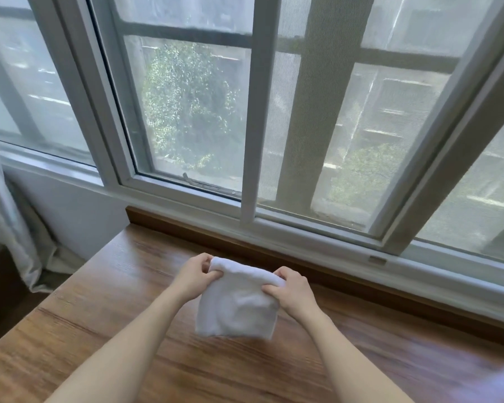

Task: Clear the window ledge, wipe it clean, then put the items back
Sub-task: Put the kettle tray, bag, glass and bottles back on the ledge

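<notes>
Ledge (128, 286) shows bare wood, no items on it in view, so clearing looks done. Wiping looks like the step in hand, either about to start or between passes; the grain gives no sign which, can't tell whether the wood is damp. Putting items back is still to do, and none of them are in frame.

Left hand (194, 276) pinches the top left corner of the cloth (236, 306), fingers curled round the fold. Right hand (291, 290) grips the top right edge the same way, thumb side toward the camera. Cloth is white, folded, stretched between both hands and hanging down from them above the ledge; lower edge looks clear of the wood, though that's hard to judge from this angle. Window (186, 112) behind is shut, curtain (0, 199) at far left.
</notes>
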### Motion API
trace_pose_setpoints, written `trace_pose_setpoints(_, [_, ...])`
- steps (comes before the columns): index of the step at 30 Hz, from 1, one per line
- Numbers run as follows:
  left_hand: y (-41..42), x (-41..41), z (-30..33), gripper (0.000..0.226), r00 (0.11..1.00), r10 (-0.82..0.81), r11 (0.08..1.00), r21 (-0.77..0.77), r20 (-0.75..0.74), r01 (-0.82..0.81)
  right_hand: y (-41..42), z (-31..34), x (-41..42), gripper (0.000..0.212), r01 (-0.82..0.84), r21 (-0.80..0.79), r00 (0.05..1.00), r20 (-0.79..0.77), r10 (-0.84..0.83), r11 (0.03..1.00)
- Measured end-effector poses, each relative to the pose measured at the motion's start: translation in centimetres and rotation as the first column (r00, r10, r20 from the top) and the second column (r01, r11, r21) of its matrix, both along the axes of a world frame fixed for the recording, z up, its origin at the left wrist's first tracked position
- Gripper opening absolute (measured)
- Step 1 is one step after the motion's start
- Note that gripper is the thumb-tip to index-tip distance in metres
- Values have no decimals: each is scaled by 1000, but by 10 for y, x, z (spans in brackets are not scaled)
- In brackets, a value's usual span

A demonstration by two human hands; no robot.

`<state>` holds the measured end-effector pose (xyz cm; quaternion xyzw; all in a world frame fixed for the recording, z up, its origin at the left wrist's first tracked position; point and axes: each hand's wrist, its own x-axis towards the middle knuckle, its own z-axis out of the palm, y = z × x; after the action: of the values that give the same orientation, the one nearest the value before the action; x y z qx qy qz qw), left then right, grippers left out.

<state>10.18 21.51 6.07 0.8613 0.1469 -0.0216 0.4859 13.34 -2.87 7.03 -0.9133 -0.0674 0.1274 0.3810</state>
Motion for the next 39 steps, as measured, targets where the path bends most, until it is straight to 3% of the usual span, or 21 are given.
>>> trace_pose_setpoints(11, [-34,70,-36,17,969,-216,976,-49,-123,211,-34,-16,33,19,244,-86,961,-115,-253,966])
trace_pose_setpoints(17, [-63,94,-59,21,955,-229,973,-60,-190,222,-55,-31,48,25,350,-132,917,-153,-368,927])
trace_pose_setpoints(23, [-81,110,-81,45,953,-176,984,-9,-245,179,-63,-56,63,39,417,-163,875,-195,-444,894])
trace_pose_setpoints(28, [-87,117,-93,59,930,-194,980,-101,-313,170,-65,-75,64,53,495,-62,835,-241,-495,866])
trace_pose_setpoints(35, [-91,121,-104,49,971,-91,996,-33,-222,86,-67,-87,73,41,558,-4,817,-171,-551,830])
trace_pose_setpoints(39, [-103,121,-104,35,978,-109,990,69,-179,123,-68,-96,77,34,587,-32,798,-149,-585,809])
